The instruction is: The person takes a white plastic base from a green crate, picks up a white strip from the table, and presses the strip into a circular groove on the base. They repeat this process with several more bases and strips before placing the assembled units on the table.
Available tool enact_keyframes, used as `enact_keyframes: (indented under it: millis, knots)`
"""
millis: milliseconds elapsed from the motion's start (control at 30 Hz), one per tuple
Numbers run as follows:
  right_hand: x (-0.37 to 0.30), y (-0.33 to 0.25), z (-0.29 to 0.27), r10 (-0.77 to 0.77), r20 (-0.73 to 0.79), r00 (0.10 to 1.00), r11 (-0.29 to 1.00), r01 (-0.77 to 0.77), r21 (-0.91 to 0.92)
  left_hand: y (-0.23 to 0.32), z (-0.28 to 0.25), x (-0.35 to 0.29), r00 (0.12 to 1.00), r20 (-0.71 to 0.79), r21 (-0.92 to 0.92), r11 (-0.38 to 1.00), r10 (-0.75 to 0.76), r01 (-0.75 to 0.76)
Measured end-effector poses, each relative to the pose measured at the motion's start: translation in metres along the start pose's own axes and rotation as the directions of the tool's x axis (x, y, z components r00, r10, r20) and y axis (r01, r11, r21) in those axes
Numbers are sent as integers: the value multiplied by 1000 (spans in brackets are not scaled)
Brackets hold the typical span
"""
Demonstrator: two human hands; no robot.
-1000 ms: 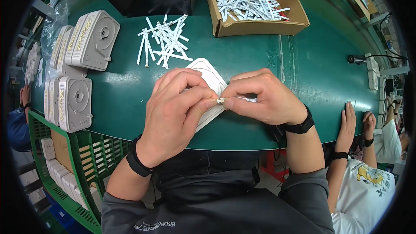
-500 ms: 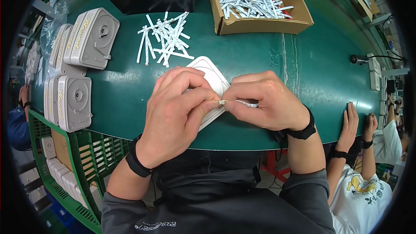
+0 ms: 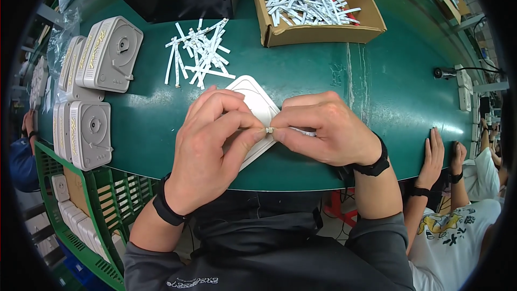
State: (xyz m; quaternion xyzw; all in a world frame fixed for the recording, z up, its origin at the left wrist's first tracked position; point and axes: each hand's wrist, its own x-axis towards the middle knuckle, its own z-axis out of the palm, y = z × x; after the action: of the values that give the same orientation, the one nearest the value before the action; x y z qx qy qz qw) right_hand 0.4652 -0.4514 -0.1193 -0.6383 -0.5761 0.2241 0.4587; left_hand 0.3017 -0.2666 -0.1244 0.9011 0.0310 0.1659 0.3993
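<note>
My left hand [image 3: 207, 145] and my right hand [image 3: 328, 129] meet fingertip to fingertip over a white plastic housing [image 3: 249, 87] with rounded corners, which lies on the green table. Between the two pinches shows the small pale end [image 3: 269, 130] of a thin white strip [image 3: 305, 132]. Thumb and forefinger of the left hand grip that end. The right hand's thumb and forefinger close on the strip just beside it, and the rest runs back under its fingers. Both hands partly cover the housing. A loose pile of similar white strips [image 3: 202, 51] lies beyond my left hand.
An open cardboard box [image 3: 323, 35] of strips stands at the back, beside a black machine [image 3: 177, 0]. White housings [image 3: 92, 134] stand at the left, above a green crate [image 3: 102, 205]. At the right, another person's hands [image 3: 432, 156] rest by the table edge.
The view has shifted slightly, so the table things sit a little further left and lower. Both hands keep their pinch on the strip, with little other movement.
</note>
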Motion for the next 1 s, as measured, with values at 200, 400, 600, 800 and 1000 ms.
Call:
enact_keyframes:
  millis: [200,400,600,800,1000]
  knots:
    - [-2,4,5,-9,-22,1000,1000,9,-2,1,-3,3,999,44,-9,1000,25,-25]
    - [-1,2,2,21,34,999,1000,-21,-19,0,-5,4,997,69,-1,999,47,-47]
    - [-1,5,3,9,39,999,1000,-9,2,0,-6,5,994,105,12,999,43,-45]
    - [-1,3,4,42,49,998,999,-43,12,1,-9,6,991,132,-8,999,37,-36]
    - [-2,6,3,6,66,998,1000,-5,-12,1,-6,8,992,123,-16,1000,28,-26]
